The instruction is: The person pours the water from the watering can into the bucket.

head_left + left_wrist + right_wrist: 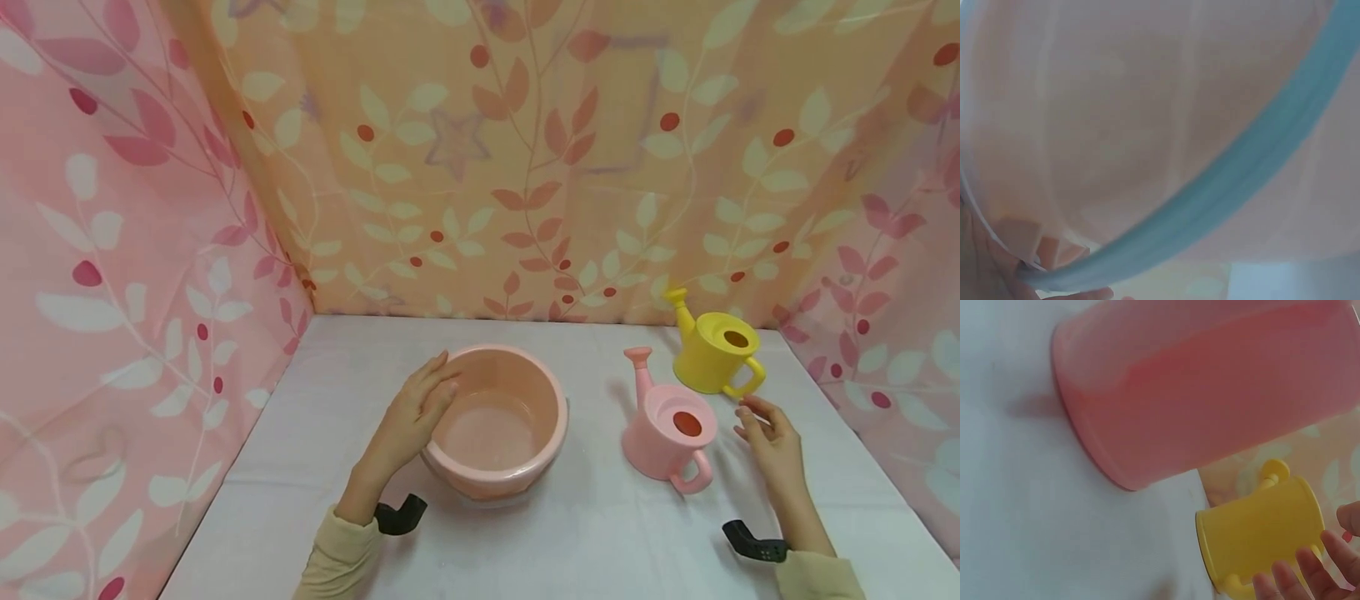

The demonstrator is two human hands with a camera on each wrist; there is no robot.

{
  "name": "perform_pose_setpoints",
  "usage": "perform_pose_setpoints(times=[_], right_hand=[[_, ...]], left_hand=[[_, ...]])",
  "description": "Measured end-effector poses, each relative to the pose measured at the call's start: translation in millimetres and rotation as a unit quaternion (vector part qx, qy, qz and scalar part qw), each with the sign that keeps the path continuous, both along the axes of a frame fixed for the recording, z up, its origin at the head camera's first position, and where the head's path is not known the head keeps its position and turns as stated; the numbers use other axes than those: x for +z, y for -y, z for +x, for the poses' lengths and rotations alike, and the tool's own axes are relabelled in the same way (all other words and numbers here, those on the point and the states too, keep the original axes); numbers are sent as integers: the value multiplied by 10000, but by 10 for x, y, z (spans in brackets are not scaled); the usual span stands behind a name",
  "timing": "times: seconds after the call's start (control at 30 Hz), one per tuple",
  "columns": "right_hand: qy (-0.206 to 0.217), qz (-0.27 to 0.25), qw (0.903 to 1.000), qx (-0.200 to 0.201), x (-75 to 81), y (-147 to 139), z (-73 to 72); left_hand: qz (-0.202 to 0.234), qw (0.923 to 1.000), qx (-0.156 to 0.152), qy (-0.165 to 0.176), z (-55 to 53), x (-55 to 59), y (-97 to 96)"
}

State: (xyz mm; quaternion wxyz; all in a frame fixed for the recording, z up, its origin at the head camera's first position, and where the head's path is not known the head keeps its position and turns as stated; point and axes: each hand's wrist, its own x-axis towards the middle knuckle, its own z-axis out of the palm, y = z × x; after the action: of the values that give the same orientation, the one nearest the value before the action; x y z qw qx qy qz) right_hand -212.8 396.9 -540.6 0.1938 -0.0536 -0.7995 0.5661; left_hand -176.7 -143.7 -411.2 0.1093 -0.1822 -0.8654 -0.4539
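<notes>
A round pale pink basin point(486, 478) stands left of the table's middle. Along its left rim lies my left hand point(408, 417), fingers fairly straight and pointing toward the far side. The left wrist view is filled by the basin's side, crossed by a teal band point(1210, 195), with fingertips below the band's lower end. On the right, a pink watering can point(651, 446) stands upright, its spout to the far left. Behind it is a yellow watering can point(701, 358). My right hand point(774, 446), loosely bent and holding nothing, is just in front of the yellow can's handle point(750, 383).
A white cloth point(585, 533) covers the table. Patterned curtains enclose it, with an orange one point(465, 208) at the back and pink ones at both sides. The pink can stands between the basin and my right hand.
</notes>
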Motion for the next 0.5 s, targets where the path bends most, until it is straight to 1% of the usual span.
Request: perform_pose_setpoints(times=[0.17,0.27,0.33,0.4,0.5], right_hand=[[243,324,9992,-74,11,73,44],[363,464,9982,-92,12,114,81],[382,527,9979,-78,24,152,118],[397,630,9972,-66,37,194,166],[343,667,9972,20,98,266,253]], left_hand=[[154,9999,-4,-36,18,35,-29],[116,9999,35,-18,34,34,-68],[-25,9999,111,-3,45,25,-94],[-255,9994,223,18,51,9,-115],[-605,9976,342,-53,51,-9,-140]])
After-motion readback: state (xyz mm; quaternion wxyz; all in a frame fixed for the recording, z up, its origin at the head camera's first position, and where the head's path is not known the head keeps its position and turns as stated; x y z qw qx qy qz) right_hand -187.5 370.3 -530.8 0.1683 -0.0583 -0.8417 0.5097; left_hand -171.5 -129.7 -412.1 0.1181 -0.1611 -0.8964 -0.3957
